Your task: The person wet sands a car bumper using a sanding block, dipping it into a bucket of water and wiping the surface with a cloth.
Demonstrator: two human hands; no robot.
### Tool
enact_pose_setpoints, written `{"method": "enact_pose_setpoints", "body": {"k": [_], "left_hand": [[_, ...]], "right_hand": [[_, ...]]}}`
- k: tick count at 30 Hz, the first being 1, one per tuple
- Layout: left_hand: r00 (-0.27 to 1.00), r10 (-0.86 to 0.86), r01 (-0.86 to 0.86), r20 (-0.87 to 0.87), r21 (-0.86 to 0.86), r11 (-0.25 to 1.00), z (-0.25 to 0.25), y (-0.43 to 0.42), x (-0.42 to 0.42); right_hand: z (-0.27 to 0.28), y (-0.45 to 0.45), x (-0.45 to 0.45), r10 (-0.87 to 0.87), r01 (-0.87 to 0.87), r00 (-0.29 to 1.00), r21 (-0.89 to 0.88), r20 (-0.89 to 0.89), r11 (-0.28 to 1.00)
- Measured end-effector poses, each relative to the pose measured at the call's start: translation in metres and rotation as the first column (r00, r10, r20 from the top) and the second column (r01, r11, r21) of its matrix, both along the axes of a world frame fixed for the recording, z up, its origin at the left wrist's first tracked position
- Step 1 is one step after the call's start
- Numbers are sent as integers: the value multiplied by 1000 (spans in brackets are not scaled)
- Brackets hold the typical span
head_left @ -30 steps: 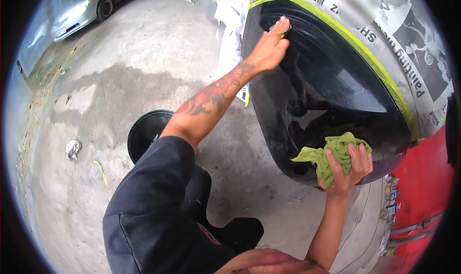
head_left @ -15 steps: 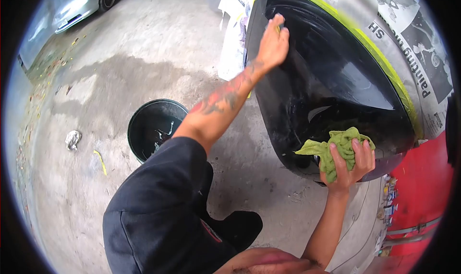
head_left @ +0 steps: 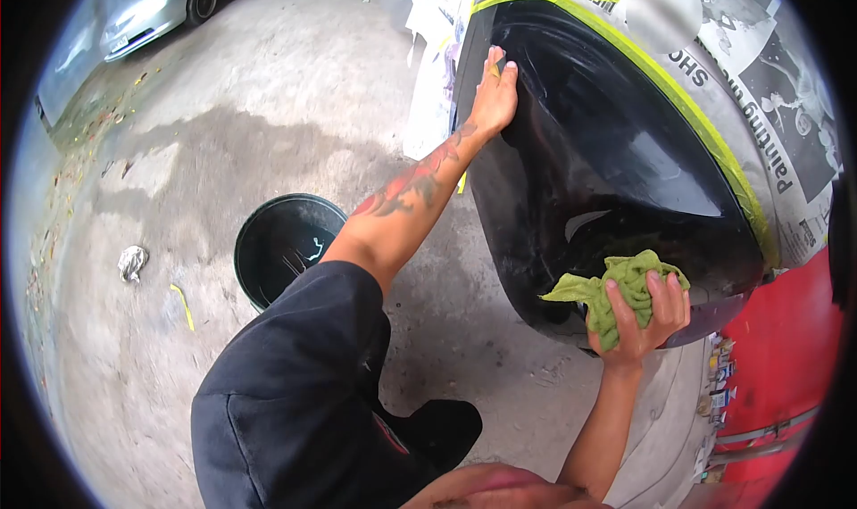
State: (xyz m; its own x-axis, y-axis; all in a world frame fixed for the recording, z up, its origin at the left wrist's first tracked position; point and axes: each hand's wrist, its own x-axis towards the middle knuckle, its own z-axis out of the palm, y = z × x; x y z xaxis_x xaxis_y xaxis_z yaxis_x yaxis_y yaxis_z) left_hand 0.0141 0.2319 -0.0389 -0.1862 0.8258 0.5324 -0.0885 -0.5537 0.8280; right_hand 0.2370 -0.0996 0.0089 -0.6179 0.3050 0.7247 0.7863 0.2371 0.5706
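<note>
A glossy black car panel (head_left: 616, 143) fills the upper right, edged with yellow masking tape (head_left: 687, 103). My left hand (head_left: 495, 94), on the tattooed arm, lies near the panel's upper left edge. Its fingers are together over a small yellowish-grey sheet (head_left: 498, 66), mostly hidden. At the panel's lower end, my right hand (head_left: 647, 317) grips a crumpled green cloth (head_left: 634, 286) against the black surface, with one corner of the cloth hanging out to the left.
Newspaper (head_left: 786, 107) covers the area around the tape. A dark bucket (head_left: 277, 250) stands on the concrete floor (head_left: 178, 331), near a crumpled ball (head_left: 133, 263) and a yellow strip (head_left: 183, 306). A silver car (head_left: 156, 14) is at the upper left.
My left hand has shifted slightly left and down, closer to the panel's left edge. My right hand still holds the cloth in the same spot. The whole view has shifted a little.
</note>
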Motion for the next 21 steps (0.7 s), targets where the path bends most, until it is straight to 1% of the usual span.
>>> {"method": "enact_pose_setpoints", "body": {"k": [1, 4, 5, 7, 8, 9, 11, 14, 17, 18, 19, 20, 21], "left_hand": [[999, 25, -24, -23, 26, 999, -2, -5, 2], [997, -11, 21, -81, 115, 993, -16, -19, -4], [993, 10, 9, -119, 156, 988, -19, -7, -7], [991, -2, 22, -134, 148, 989, -10, 20, -17], [985, -5, 28, -173, 129, 991, -4, 47, -22], [977, 28, -2, -212, 121, 993, 5, 66, -26], [977, -40, 39, -209, -7, 999, 29, 58, -37], [957, 13, 28, -288, 135, 990, 4, 49, -35], [955, -2, 61, -296, 188, 980, 0, 56, -38], [960, 52, 20, -275, 251, 968, 1, 77, -34], [893, 96, 19, -439, 251, 968, 19, 85, -45], [932, -43, 88, -360, 109, 990, 39, 97, -52], [970, -27, 44, -240, 66, 997, 53, 90, -49]], "right_hand": [[-1, -1, 0, 0, 0, 1000, -1, -2, 1000], [-3, 4, 1, 4, -3, 1000, 31, -20, 1000], [-3, 5, 2, 4, -3, 1000, 42, -26, 999], [-2, 4, 2, 8, -7, 999, 32, -33, 999], [-2, 3, 1, 9, -8, 999, 24, -38, 1000], [-2, 3, 2, 8, -7, 999, 29, -34, 1000], [-3, 4, 0, 9, -7, 999, 42, -38, 999], [-3, 5, -3, 12, -9, 999, 52, -48, 999], [-1, 5, -2, 17, -15, 999, 41, -43, 999], [-1, 5, -1, 18, -16, 999, 43, -39, 999], [-1, 5, -1, 16, -14, 999, 45, -34, 999], [-1, 4, 0, 11, -10, 1000, 47, -27, 999], [0, 4, 0, 10, -8, 1000, 46, -29, 999]]}}
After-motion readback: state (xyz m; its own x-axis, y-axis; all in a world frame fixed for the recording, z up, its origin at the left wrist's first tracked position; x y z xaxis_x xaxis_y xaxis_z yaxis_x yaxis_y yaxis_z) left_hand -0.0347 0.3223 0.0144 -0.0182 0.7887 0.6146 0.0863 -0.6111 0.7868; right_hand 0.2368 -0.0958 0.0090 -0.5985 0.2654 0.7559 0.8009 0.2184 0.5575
